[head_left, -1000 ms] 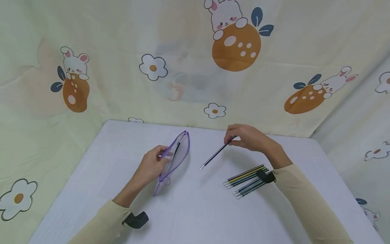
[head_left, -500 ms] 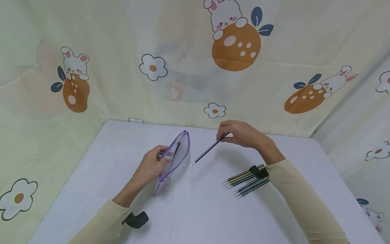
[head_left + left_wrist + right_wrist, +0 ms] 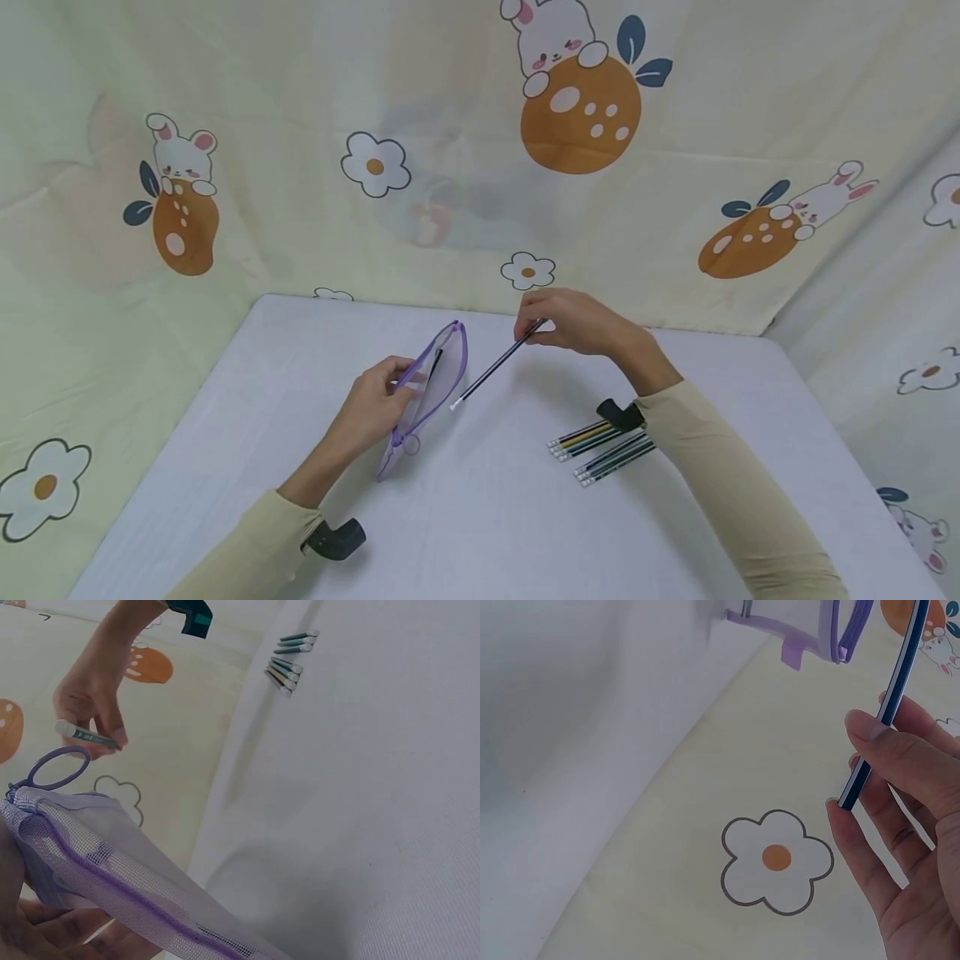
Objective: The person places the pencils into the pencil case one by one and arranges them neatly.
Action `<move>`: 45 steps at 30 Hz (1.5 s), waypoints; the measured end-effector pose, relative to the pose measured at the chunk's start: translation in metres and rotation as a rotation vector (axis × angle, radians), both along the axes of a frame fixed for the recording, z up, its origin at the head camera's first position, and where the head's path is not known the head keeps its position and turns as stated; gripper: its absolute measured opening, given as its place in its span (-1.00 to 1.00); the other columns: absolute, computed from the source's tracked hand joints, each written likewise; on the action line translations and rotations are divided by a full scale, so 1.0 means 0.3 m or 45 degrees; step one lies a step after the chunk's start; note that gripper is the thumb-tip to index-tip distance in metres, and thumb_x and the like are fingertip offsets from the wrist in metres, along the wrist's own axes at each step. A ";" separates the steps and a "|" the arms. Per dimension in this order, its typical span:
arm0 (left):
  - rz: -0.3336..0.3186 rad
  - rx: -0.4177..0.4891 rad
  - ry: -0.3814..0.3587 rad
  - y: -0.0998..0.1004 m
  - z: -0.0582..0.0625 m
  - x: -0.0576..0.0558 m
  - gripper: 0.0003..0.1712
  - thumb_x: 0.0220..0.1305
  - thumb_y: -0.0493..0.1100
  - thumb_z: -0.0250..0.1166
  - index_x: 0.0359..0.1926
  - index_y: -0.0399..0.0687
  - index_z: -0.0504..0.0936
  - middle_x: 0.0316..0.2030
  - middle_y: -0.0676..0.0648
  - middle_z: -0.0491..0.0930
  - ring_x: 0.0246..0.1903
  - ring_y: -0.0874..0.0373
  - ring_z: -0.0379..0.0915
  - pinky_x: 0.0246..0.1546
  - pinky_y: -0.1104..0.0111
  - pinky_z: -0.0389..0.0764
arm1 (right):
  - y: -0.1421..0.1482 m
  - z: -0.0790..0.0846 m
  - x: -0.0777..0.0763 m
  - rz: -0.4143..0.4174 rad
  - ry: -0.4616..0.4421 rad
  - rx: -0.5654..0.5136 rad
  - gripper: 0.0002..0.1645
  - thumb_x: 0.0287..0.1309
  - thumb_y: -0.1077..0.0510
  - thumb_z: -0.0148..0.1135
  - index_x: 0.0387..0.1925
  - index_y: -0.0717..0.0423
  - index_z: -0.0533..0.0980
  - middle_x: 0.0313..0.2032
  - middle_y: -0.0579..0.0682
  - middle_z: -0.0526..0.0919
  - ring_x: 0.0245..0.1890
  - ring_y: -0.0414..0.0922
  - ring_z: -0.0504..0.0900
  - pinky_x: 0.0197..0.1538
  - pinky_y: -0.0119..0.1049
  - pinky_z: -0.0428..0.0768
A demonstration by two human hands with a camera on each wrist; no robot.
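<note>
In the head view my left hand [image 3: 378,404] grips a see-through mesh pencil case [image 3: 431,383] with purple edging, its mouth spread apart. A dark pencil [image 3: 433,367] shows inside it. My right hand [image 3: 573,321] pinches a dark striped pencil [image 3: 498,364] near one end, between thumb and fingers. The white eraser end of that pencil points down and left, close to the case but apart from it. In the right wrist view the held pencil [image 3: 889,709] looks blue and white, and the case [image 3: 799,634] hangs beyond it. A purple zipper ring [image 3: 60,766] shows in the left wrist view.
Several pencils [image 3: 611,454] lie side by side in two groups on the white table [image 3: 480,533], under the right forearm. Behind the table hangs a cream curtain [image 3: 300,208] with printed rabbits and flowers. Each wrist bears a black camera mount [image 3: 337,540].
My right hand has moved left and slightly away from me, bringing the pencil's eraser end nearer the pencil case. The left hand and the case have stayed still.
</note>
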State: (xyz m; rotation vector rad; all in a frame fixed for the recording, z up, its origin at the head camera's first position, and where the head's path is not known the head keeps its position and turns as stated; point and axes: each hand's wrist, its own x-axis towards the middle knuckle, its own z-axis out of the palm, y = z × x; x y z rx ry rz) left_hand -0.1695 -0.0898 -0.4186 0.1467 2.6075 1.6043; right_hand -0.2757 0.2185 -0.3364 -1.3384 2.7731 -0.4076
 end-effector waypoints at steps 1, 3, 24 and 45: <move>0.000 0.003 -0.003 0.000 0.000 0.000 -0.62 0.42 -0.24 0.18 0.21 -0.19 0.54 0.00 -0.16 0.66 -0.05 -0.06 0.61 -0.25 0.30 0.63 | -0.004 0.001 -0.001 0.003 -0.001 -0.001 -0.76 0.08 0.24 0.51 -0.24 -0.16 0.73 -0.25 -0.27 0.62 -0.16 -0.26 0.64 0.03 -0.18 0.66; 0.002 0.003 -0.006 0.001 -0.001 0.000 -0.63 0.42 -0.24 0.18 0.20 -0.18 0.54 0.00 -0.15 0.66 -0.06 -0.06 0.61 -0.27 0.31 0.63 | -0.015 0.003 -0.002 0.013 0.000 -0.002 -0.76 0.09 0.24 0.51 -0.24 -0.16 0.73 -0.26 -0.27 0.62 -0.16 -0.27 0.64 0.02 -0.19 0.66; 0.000 -0.001 0.003 0.003 -0.010 -0.006 -0.63 0.41 -0.24 0.20 0.20 -0.18 0.55 -0.04 -0.11 0.67 -0.08 -0.10 0.61 -0.24 0.29 0.62 | -0.144 0.005 -0.008 0.110 0.251 0.098 -0.78 0.09 0.19 0.52 -0.27 -0.20 0.72 -0.25 -0.24 0.62 -0.16 -0.25 0.56 -0.18 -0.33 0.61; -0.006 -0.009 -0.003 0.012 -0.011 -0.009 -0.62 0.41 -0.24 0.20 0.21 -0.21 0.53 -0.02 -0.17 0.65 -0.11 -0.09 0.60 -0.26 0.29 0.62 | -0.266 -0.019 0.025 0.208 0.167 0.142 -0.81 0.13 0.18 0.50 -0.22 -0.16 0.74 -0.19 -0.22 0.62 -0.08 -0.24 0.56 0.01 -0.39 0.63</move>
